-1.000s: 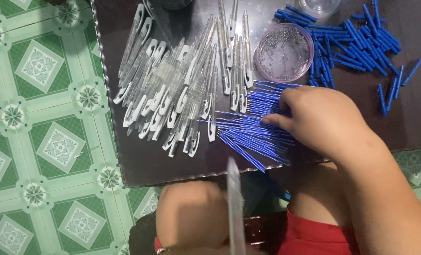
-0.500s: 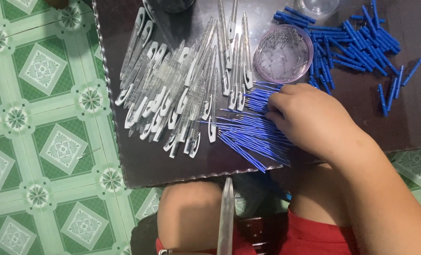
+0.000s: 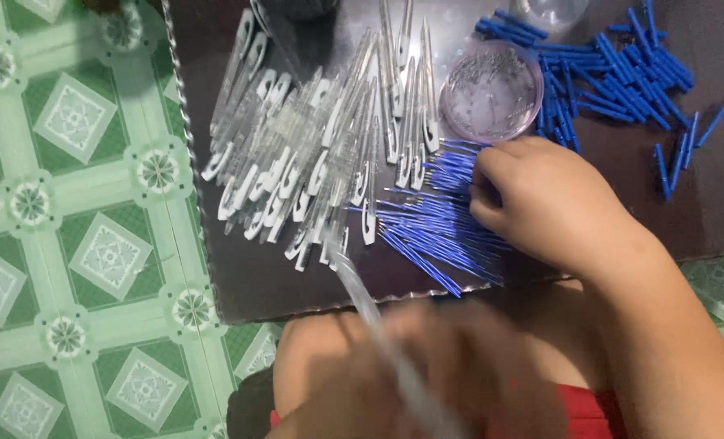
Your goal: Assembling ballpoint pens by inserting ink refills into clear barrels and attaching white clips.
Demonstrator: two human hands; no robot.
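Down at the bottom of the view, the left hand [image 3: 427,378] is swinging a clear pen barrel [image 3: 370,313] up toward the dark tabletop [image 3: 240,268], and it's so blurred that I can only guess the grip is pinched around the barrel's lower end. The right hand [image 3: 541,203] is resting on the fan of blue refills [image 3: 435,232], fingers curled down into them; whether it's actually gripping one I can't tell, since the fingertips are hiding underneath.

What's looking risky to me: the refills are lying right at the tabletop's near edge, so a careless rake of the right hand could be sending a few rolling off onto the green tiled floor [image 3: 77,244]. The moving barrel is also passing close to the heap of clear barrels with white clips [image 3: 313,162], and a bump could be scattering that pile. The round purple dish [image 3: 492,91] of tiny bits is sitting just beyond the knuckles, so a quick lift could be tipping it.

Compared with half a second ago, the barrel is tilting over from nearly upright to a slant, and the left hand is rising further into view. The right hand is staying put.
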